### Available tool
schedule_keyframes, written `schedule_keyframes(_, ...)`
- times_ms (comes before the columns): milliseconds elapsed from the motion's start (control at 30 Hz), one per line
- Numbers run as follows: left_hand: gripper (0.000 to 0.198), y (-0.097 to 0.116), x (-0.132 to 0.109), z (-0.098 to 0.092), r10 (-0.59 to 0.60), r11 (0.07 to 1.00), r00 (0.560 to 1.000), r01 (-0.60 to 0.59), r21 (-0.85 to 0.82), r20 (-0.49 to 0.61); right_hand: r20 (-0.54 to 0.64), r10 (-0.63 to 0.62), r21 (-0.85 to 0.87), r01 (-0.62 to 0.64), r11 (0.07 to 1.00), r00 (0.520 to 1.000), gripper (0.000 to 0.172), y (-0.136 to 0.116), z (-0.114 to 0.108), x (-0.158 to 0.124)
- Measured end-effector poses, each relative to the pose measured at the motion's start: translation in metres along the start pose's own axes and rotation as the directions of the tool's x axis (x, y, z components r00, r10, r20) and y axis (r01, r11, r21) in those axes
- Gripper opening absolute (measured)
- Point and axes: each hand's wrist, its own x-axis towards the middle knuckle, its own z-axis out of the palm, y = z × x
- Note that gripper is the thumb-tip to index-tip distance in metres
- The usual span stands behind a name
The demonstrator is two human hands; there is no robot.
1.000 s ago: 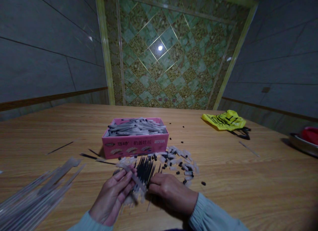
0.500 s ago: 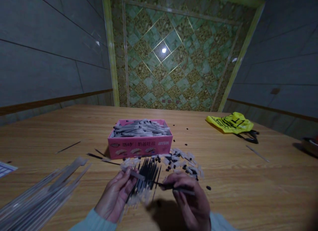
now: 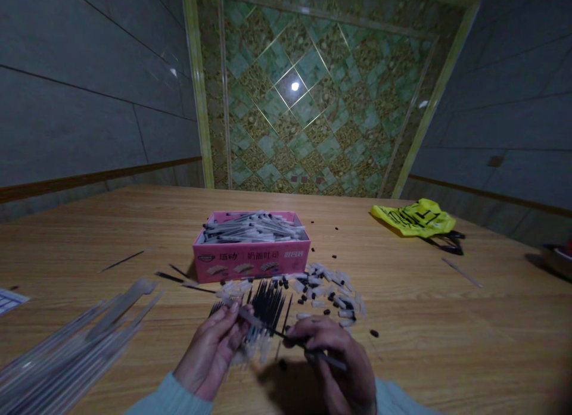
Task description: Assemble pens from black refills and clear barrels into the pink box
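Note:
My left hand (image 3: 217, 346) is closed on a narrow, greyish translucent tube (image 3: 251, 317) between thumb and fingers. My right hand (image 3: 333, 358) pinches a slim dark pen-like rod (image 3: 298, 342), its thin tip pointing left at the tube's end. Whether the tip is inside the tube I cannot tell. A bundle of thin black pointed sticks (image 3: 268, 305) lies under and between my hands, with clear ends toward me. Beyond them stands a pink box (image 3: 252, 265) heaped with grey-and-white slim sticks (image 3: 254, 227). Small clear caps (image 3: 330, 278) and black plugs lie scattered right of the bundle.
Long clear plastic sleeves (image 3: 80, 343) lie at the left front. A yellow bag (image 3: 415, 218) with black print rests at the back right. Single sticks lie on the wooden table (image 3: 429, 331). A bowl-like object (image 3: 558, 260) is at the right edge, and a tiled wall stands behind.
My right hand has shifted slightly down and left, and the rod in it now slopes down to the right. The tube in my left hand tilts a little more. The view has shifted slightly.

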Motion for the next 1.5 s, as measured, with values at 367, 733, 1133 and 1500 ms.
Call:
schedule_keyframes(367, 0.009, 0.001, -0.010, 0.006, -0.143, 0.989, 0.983, 0.139, 0.047, 0.117, 0.072, 0.000, -0.098, 0.008, 0.995, 0.997, 0.031, -0.003, -0.004, 0.012)
schedule_keyframes(733, 0.020, 0.011, -0.004, 0.005, -0.095, 0.973, 0.995, 0.087, -0.212, -0.027, 0.287, 0.585, -0.667, -0.280, 0.690, 0.759, 0.013, 0.022, -0.005, 0.006)
schedule_keyframes(1133, 0.015, 0.004, -0.009, 0.010, -0.056, 0.994, 0.998, 0.058, -0.088, 0.022, 0.108, 0.712, 0.040, -0.718, 0.695, 0.694, 0.018, 0.030, 0.003, 0.003)
schedule_keyframes(1500, 0.008, -0.006, -0.008, 0.002, -0.072, 0.992, 0.995, 0.065, 0.106, 0.066, 0.066, 0.773, 0.509, -0.687, 0.518, 0.631, 0.031, 0.041, 0.008, -0.003)
